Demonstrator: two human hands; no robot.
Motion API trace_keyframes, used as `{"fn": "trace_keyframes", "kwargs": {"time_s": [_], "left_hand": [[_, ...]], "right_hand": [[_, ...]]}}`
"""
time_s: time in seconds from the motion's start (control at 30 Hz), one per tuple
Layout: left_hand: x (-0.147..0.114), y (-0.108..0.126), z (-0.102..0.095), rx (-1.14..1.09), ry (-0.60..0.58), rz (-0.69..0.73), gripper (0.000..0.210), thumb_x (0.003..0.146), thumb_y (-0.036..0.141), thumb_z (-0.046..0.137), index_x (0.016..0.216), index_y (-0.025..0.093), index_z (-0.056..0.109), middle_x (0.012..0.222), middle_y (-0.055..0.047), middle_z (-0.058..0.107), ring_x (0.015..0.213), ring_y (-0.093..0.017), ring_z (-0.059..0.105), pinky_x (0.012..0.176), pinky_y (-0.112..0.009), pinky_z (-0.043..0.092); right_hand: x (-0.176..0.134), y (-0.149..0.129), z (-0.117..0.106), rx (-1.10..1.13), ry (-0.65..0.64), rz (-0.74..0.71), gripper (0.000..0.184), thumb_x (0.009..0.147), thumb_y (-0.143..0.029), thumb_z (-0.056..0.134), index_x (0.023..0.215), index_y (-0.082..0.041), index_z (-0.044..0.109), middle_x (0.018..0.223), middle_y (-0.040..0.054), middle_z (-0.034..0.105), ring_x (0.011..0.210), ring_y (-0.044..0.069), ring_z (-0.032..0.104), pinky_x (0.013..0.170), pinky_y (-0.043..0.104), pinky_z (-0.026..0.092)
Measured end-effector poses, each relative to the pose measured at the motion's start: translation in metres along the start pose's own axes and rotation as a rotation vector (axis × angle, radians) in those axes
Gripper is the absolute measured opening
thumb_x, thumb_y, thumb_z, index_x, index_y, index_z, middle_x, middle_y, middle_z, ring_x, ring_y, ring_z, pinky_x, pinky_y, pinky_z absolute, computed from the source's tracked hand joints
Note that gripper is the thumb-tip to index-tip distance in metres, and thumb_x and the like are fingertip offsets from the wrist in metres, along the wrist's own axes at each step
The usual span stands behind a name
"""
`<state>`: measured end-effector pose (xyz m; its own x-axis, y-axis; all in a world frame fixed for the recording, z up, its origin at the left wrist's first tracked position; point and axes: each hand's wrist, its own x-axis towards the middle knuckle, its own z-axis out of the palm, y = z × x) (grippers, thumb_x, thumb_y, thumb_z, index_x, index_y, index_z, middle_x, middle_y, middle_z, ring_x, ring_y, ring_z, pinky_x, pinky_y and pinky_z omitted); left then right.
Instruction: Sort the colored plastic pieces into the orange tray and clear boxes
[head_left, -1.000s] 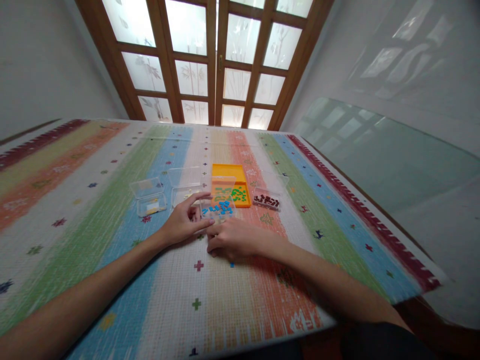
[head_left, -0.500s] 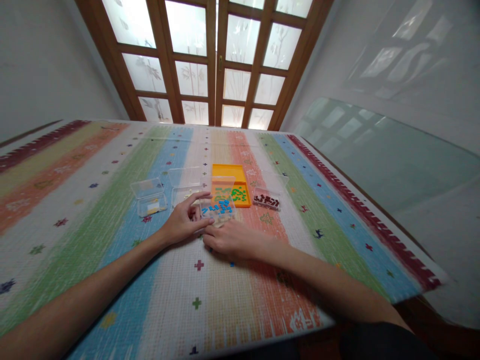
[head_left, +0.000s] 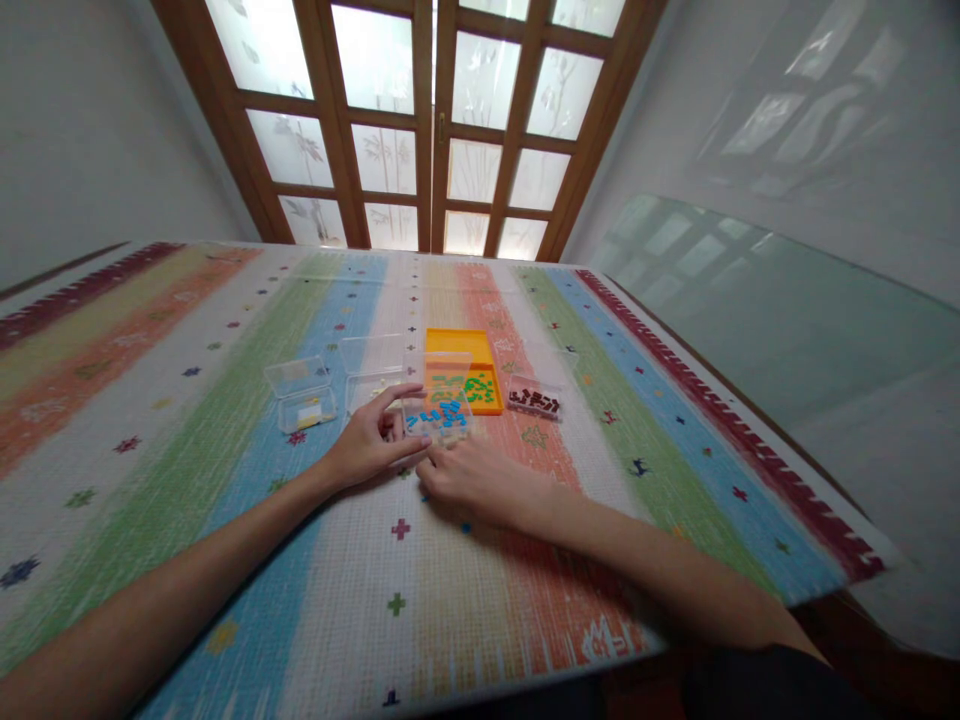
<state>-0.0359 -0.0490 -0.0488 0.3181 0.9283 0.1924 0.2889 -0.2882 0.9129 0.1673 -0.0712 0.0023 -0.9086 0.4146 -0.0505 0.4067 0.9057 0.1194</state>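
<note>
A clear plastic box [head_left: 442, 420] with its lid up holds several small blue pieces [head_left: 448, 411]. My left hand [head_left: 373, 432] is curved round the box's left side, thumb at the near edge and index finger along the far side, gripping it. Close to the box's near edge is my right hand [head_left: 469, 472], fingers curled and pressed together; whether a piece is between them is hidden. One small blue piece [head_left: 466, 528] lies on the tablecloth below my right wrist.
Behind stands an open orange box [head_left: 491, 408] of green pieces. A clear box of dark brown pieces [head_left: 534, 402] sits to its right. Left are a clear box with pale pieces [head_left: 375, 385] and another clear box [head_left: 306, 410] holding a few yellow ones. A striped tablecloth [head_left: 337, 600] covers the table.
My right hand has shifted slightly to the right along the box's near edge. My left hand stays on the box.
</note>
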Motion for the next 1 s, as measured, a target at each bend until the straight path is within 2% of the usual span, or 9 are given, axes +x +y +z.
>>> {"fn": "trace_keyframes", "kwargs": {"time_s": [0.2, 0.37, 0.53, 0.7, 0.9, 1.0], "left_hand": [[0.0, 0.002, 0.0, 0.014, 0.007, 0.001, 0.068, 0.083, 0.04, 0.079, 0.14, 0.013, 0.054, 0.06, 0.011, 0.045, 0.05, -0.009, 0.042, 0.051, -0.02, 0.033], [0.001, 0.004, -0.001, 0.017, 0.003, 0.002, 0.067, 0.083, 0.037, 0.078, 0.14, 0.013, 0.054, 0.059, 0.011, 0.046, 0.05, -0.009, 0.042, 0.05, -0.019, 0.031], [0.001, 0.006, -0.001, 0.012, 0.004, -0.002, 0.067, 0.083, 0.037, 0.079, 0.141, 0.013, 0.054, 0.057, 0.011, 0.044, 0.05, -0.009, 0.042, 0.051, -0.02, 0.032], [0.0, 0.006, -0.001, 0.006, 0.001, -0.003, 0.067, 0.084, 0.037, 0.079, 0.141, 0.013, 0.054, 0.057, 0.011, 0.045, 0.05, -0.009, 0.043, 0.05, -0.02, 0.033], [0.0, 0.001, -0.001, 0.004, 0.007, 0.062, 0.064, 0.085, 0.04, 0.08, 0.139, 0.017, 0.055, 0.069, 0.006, 0.057, 0.054, -0.011, 0.052, 0.052, -0.021, 0.04], [0.0, 0.001, 0.0, 0.009, 0.007, 0.055, 0.064, 0.085, 0.04, 0.079, 0.14, 0.017, 0.055, 0.064, 0.008, 0.052, 0.052, -0.01, 0.048, 0.05, -0.02, 0.037]], "right_hand": [[-0.002, -0.006, -0.01, 0.004, -0.058, 0.011, 0.023, 0.101, -0.002, 0.05, 0.106, -0.003, 0.073, 0.1, 0.0206, 0.077, 0.087, 0.024, 0.074, 0.068, 0.033, 0.052], [-0.002, -0.005, -0.008, 0.011, -0.076, 0.01, 0.023, 0.101, -0.003, 0.053, 0.104, -0.005, 0.076, 0.095, 0.0182, 0.078, 0.088, 0.024, 0.075, 0.068, 0.032, 0.053], [-0.001, -0.014, -0.006, -0.002, -0.074, 0.074, 0.024, 0.1, -0.003, 0.055, 0.104, -0.005, 0.078, 0.1, 0.0216, 0.078, 0.087, 0.025, 0.075, 0.064, 0.032, 0.053], [-0.001, -0.018, -0.003, -0.004, -0.061, 0.113, 0.025, 0.098, 0.0, 0.054, 0.102, -0.005, 0.077, 0.094, 0.0209, 0.078, 0.083, 0.025, 0.073, 0.061, 0.032, 0.052], [0.001, -0.012, -0.005, 0.045, -0.059, 0.084, 0.025, 0.099, 0.0, 0.052, 0.105, -0.003, 0.076, 0.098, 0.0214, 0.078, 0.087, 0.026, 0.073, 0.068, 0.035, 0.054], [0.0, -0.01, -0.009, 0.064, -0.035, 0.067, 0.025, 0.1, -0.001, 0.051, 0.106, -0.004, 0.075, 0.103, 0.0221, 0.077, 0.092, 0.026, 0.072, 0.072, 0.036, 0.054]]}}
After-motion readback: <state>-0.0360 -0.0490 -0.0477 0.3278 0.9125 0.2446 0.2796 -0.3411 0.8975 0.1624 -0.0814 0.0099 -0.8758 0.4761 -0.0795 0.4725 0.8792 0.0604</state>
